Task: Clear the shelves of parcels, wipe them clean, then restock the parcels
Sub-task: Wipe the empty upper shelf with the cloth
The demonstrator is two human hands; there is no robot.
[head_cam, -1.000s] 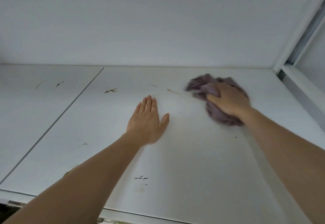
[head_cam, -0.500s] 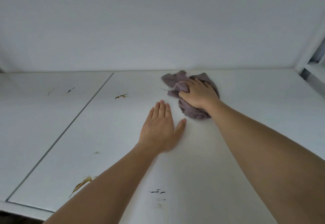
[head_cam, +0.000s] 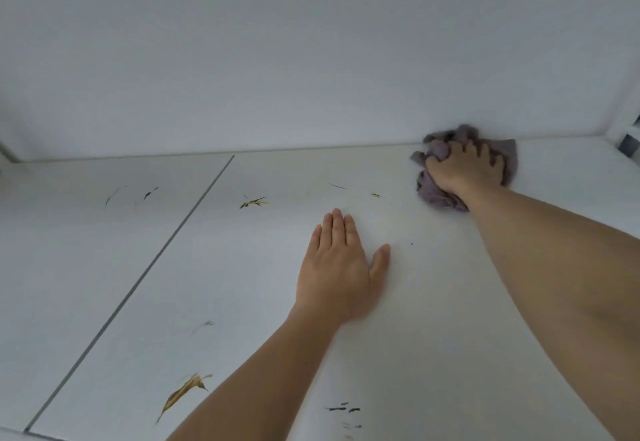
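Observation:
A white shelf board (head_cam: 242, 284) fills the view, with no parcels on it. My right hand (head_cam: 464, 170) grips a crumpled purple-grey cloth (head_cam: 436, 193) and presses it on the board at the back right, against the rear wall. My left hand (head_cam: 341, 267) lies flat on the shelf near the middle, fingers straight and together, thumb spread. Brown and black streaks mark the board: one stain (head_cam: 252, 202) ahead of the left hand, another (head_cam: 181, 394) near the front edge.
A white back wall (head_cam: 311, 59) rises behind the shelf. A dark seam (head_cam: 138, 284) runs diagonally between two boards on the left. A white upright post (head_cam: 623, 129) stands at the far right corner. Small black marks (head_cam: 343, 407) lie near the front.
My right hand has swept the cloth from the middle back of the shelf to the right, up against the rear wall. The left hand stays flat in place.

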